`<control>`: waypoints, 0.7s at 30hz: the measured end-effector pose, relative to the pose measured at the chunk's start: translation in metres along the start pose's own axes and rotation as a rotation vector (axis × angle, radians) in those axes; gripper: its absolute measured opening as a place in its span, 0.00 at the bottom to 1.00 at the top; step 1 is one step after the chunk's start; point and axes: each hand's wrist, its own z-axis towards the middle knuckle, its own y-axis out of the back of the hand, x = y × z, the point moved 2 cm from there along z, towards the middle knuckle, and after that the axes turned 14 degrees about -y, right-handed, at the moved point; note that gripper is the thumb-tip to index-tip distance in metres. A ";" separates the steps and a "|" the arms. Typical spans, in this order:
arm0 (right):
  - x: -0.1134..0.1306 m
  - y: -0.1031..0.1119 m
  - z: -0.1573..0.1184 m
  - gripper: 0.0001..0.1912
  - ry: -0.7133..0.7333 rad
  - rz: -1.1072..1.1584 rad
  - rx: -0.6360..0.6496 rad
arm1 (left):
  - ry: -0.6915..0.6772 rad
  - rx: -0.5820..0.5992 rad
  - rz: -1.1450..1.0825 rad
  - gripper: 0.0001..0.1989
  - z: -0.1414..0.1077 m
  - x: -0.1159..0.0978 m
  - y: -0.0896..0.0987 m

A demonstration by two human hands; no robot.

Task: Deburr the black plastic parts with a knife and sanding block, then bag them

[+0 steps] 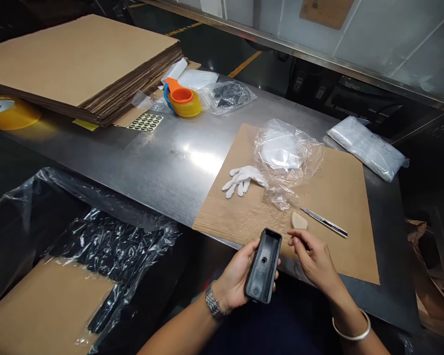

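Note:
My left hand (235,276), with a metal-banded watch at the wrist, grips a black oblong plastic housing (261,268). The housing's hollow side faces up, showing a small round hole near its middle. Just to its right, my right hand (314,259) is closed with curled fingers; whatever it may pinch is too small or hidden. Beyond the right fingers lies a beige wedge-shaped pad (299,221) on a cardboard sheet (340,187). A slim utility knife (324,222) rests beside the pad. A white glove (244,180) lies farther left on the cardboard.
Crumpled clear plastic bags (286,150) cover part of the cardboard, with a plastic-wrapped pack (368,148) behind. A tape dispenser (183,101), sticker sheet (145,122) and cardboard stack (85,59) occupy the metal table's (151,167) left. A plastic-lined box (126,241) stands at lower left.

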 end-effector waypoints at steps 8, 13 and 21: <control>-0.023 0.024 0.080 0.15 0.021 -0.101 -0.374 | -0.730 -0.159 0.369 0.20 0.035 -0.025 -0.010; -0.002 0.033 0.100 0.15 0.102 -0.088 -0.371 | -0.757 -0.117 0.360 0.19 0.050 -0.034 -0.018; 0.008 0.018 0.101 0.13 0.125 -0.004 -0.247 | -0.712 -0.122 0.270 0.17 0.054 -0.033 -0.011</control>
